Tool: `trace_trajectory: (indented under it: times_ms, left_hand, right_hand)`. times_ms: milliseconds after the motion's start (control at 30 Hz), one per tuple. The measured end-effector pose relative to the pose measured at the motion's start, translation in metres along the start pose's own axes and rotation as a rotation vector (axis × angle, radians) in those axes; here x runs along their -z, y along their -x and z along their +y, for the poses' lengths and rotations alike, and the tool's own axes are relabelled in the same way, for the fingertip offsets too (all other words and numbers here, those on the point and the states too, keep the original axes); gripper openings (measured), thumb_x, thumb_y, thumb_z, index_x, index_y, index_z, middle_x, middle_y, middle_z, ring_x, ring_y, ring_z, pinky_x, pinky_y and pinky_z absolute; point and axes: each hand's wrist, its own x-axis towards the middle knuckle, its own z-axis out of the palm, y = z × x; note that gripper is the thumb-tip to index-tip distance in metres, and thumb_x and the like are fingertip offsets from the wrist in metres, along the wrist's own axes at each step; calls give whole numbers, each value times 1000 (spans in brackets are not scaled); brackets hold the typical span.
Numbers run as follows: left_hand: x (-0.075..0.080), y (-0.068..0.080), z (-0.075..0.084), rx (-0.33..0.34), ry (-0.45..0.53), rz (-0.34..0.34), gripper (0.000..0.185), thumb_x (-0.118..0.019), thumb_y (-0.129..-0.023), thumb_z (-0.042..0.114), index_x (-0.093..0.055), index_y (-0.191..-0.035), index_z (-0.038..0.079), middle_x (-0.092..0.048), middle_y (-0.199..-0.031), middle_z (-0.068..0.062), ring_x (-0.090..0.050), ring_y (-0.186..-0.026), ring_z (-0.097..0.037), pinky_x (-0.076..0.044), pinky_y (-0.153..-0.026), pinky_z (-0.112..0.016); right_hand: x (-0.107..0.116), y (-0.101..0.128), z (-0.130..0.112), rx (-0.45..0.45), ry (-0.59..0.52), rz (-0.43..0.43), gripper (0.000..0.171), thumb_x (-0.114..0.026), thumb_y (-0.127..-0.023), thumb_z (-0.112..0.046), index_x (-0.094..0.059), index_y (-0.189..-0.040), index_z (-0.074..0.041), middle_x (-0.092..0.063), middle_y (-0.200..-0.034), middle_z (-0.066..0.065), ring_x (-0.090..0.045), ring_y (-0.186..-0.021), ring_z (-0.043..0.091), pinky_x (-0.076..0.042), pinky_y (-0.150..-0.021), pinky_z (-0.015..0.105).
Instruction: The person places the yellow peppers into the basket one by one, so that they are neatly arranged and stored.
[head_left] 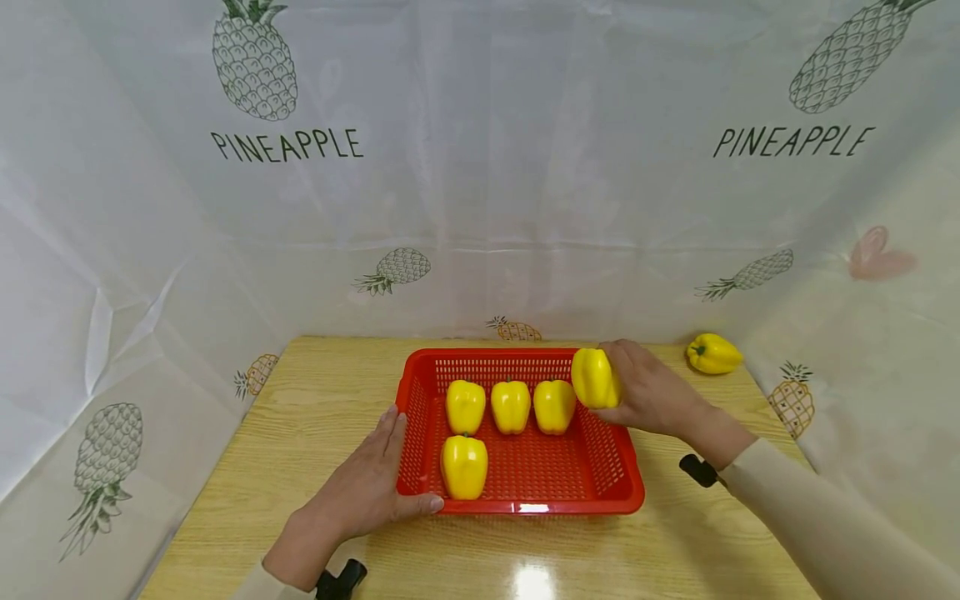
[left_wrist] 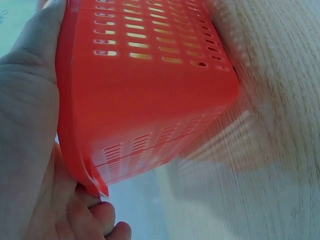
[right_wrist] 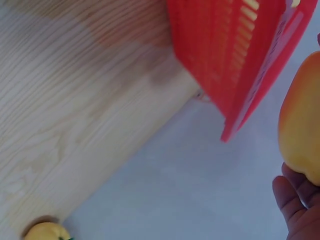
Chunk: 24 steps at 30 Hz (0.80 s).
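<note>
While right hand [head_left: 656, 398] grips yellow pepper [head_left: 594, 377] over red basket [head_left: 525, 483] far-right corner: fingertips hidden behind pepper. Left hand [head_left: 367, 487] flat against basket's left wall, thumb along front rim. Wooden table [head_left: 315, 400], pineapple-print backdrop [head_left: 480, 167].

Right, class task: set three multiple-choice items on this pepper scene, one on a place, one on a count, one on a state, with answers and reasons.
1. Where is the pepper that lies outside the basket?
A far right of the table
B near left corner
C under the basket

2. How many peppers rest inside the red basket?
A two
B four
C six

3. What is the right hand doing?
A lying flat
B holding a yellow pepper
C pointing

Answers: 1 A, the lone pepper sits at the far right edge; 2 B, three in a row, one in front; 3 B, fingers wrap it above the basket rim.
</note>
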Motion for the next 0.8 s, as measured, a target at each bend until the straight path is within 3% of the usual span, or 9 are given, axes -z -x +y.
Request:
trace_trajectory:
  times_ms: [400, 567, 800]
  left_hand:
    - [0, -1, 1, -2, 6, 3, 136, -71, -78, 83, -15, -167, -5, -10, -175, -26, -18, -161, -45, -34, -124, -60]
    - [-1, -1, 1, 0, 10, 0, 137, -70, -78, 84, -15, -167, -5, -10, -175, -26, -17, -162, -45, -34, -124, -60]
    - [0, -2, 1, 3, 8, -3, 136, -71, -78, 83, -16, -166, -5, -10, -175, -25, -18, -162, -44, -33, -124, -60]
  right_hand:
    - [-3, -7, -39, 6, -10, -45, 81, -92, -75, -48, -51, -126, 1, -59, -107, 11, -56, -90, 22, -58, -82, 39]
    - [-6, -9, -53, 20, 20, -57, 82, -91, -74, -48, -52, -126, 3, -60, -112, 13, -59, -97, 25, -59, -87, 41]
    - [-11, -16, -72, 52, 54, -100, 81, -89, -76, -51, -53, -123, 3, -57, -105, 9, -55, -95, 23, -56, -86, 39]
